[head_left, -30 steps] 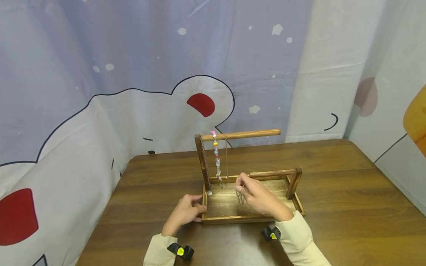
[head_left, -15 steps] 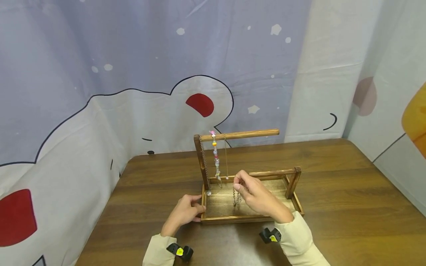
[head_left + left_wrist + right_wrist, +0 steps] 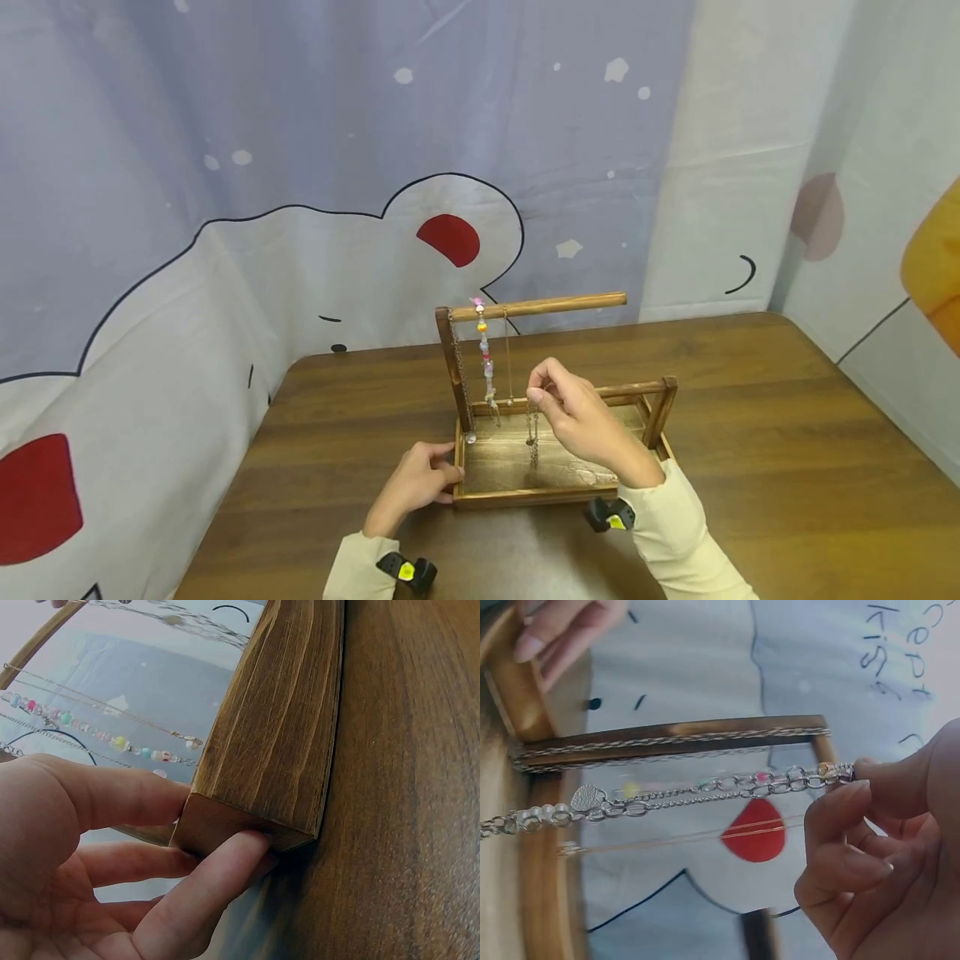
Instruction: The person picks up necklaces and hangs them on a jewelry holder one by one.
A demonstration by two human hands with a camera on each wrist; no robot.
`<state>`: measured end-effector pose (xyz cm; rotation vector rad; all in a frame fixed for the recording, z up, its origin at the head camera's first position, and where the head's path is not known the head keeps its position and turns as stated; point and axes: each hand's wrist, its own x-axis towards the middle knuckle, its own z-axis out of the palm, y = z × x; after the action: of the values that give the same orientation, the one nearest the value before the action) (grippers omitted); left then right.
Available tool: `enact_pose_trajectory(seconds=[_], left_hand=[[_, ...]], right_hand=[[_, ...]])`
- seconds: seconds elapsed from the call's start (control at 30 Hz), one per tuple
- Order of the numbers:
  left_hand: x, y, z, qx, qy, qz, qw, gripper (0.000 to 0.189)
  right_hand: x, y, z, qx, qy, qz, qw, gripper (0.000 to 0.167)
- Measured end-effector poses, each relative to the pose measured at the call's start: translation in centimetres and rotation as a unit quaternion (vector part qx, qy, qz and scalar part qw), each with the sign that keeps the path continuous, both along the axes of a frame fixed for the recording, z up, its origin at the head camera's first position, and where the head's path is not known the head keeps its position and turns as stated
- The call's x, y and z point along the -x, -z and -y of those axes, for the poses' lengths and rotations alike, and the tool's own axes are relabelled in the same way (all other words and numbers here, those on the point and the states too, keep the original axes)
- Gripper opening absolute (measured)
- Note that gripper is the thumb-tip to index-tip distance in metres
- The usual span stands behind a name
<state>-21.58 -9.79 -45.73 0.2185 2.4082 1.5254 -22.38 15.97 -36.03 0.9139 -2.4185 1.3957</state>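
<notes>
A wooden jewelry stand [image 3: 525, 497] has a shallow tray, with a tall post at its left end. My left hand [image 3: 414, 483] grips the tray's left end, and the left wrist view shows fingers and thumb around its corner. My right hand [image 3: 577, 412] pinches the top of a silver chain bracelet [image 3: 634, 808] between thumb and forefinger. It dangles over the tray with a textured heart charm [image 3: 587, 798] and several white beads [image 3: 546, 815]. On the upper bar [image 3: 570, 305] hang a colourful beaded strand [image 3: 486, 350], a fine gold chain [image 3: 507, 358] and a silver chain [image 3: 462, 375] along the post.
A lower bar [image 3: 633, 389] on a short post [image 3: 660, 414] runs along the stand's back right. Thin chain [image 3: 592, 477] lies in the tray's front right, partly behind the right wrist. The brown table [image 3: 765, 417] meets a printed curtain [image 3: 360, 275] behind.
My right hand has risen from the tray, bringing the silver bracelet up so more of it hangs straight. The thin chain in the tray now shows. My left hand keeps its place.
</notes>
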Motion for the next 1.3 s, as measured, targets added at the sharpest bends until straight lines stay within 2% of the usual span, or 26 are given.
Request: enact_pose_trajectory(seconds=[0.23,0.4,0.67,0.83,1.3], left_hand=[[0.0,-0.1,0.0,0.006,-0.007,-0.001,1.0,0.054],[0.0,0.0,-0.1,0.006,-0.007,-0.001,1.0,0.054],[-0.1,0.3,0.0,0.0,-0.008,0.003,1.0,0.055],[-0.1,0.3,0.2,0.0,-0.009,0.003,1.0,0.055],[0.0,0.1,0.2,-0.003,-0.007,0.004,1.0,0.055]], right_hand=[[0.7,-2.8,-0.1,0.0,0.03,-0.032,0.999,0.007],[1.2,-4.0,-0.1,-0.012,0.036,-0.048,0.9981,0.004],[2.2,-4.3,-0.3,0.004,0.012,-0.014,0.9998,0.006],[2.7,-4.4,-0.4,0.011,0.025,0.003,0.9996,0.007],[3.5,-4.7,-0.7,-0.001,0.057,0.002,0.9984,0.01]])
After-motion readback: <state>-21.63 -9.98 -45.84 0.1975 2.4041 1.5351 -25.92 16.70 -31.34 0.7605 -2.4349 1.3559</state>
